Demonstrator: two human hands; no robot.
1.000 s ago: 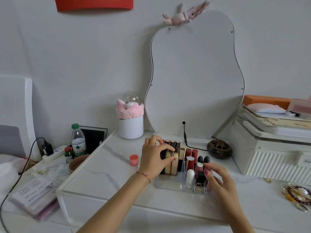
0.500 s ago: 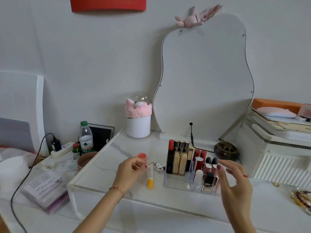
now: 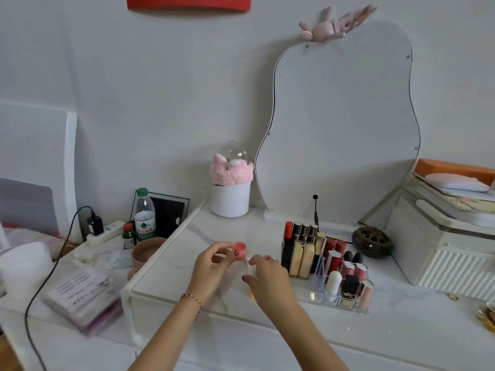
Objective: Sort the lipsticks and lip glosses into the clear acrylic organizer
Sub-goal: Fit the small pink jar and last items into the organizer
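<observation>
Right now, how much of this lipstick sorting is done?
Most looks done: the clear acrylic organizer already holds upright lipsticks and glosses, with gold tubes in its back-left slots. In hand: the right hand pinches a slim pale tube lying on the tabletop, while the left hand touches a small pink cap. Left: those two, it seems.

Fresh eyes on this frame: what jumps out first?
The two hands at centre: the left hand reaches toward a small pink pot, while the right hand pinches a thin white tube lying on the table. Just right of them sits the clear organizer, packed with upright lipsticks. Behind it a big curvy mirror leans on the wall, a pink plush rabbit on top.
</observation>
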